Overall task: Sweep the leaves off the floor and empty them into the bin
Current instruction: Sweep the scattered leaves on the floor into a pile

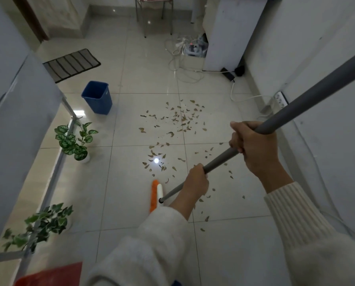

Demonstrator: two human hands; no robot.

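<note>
Fluffy white sleeves [156, 240] come up from the bottom. One left hand [196, 182] is curled tight round the grey broom stick [317, 96], low down. One right hand [253, 145] is curled round the same stick higher up. Its orange and white broom head [157, 195] sits on the floor [131, 124] beside the left hand. Dry brown leaves [182, 118] lie over the middle of the floor, some by the broom head, many further off. One blue bin [97, 98] stands upright near the floor's left edge, well apart from the leaves. Green plants [75, 141] stand along that edge too. Something red [52, 275] shows at the bottom left corner, maybe a dustpan, but it is too blurry to tell
</note>
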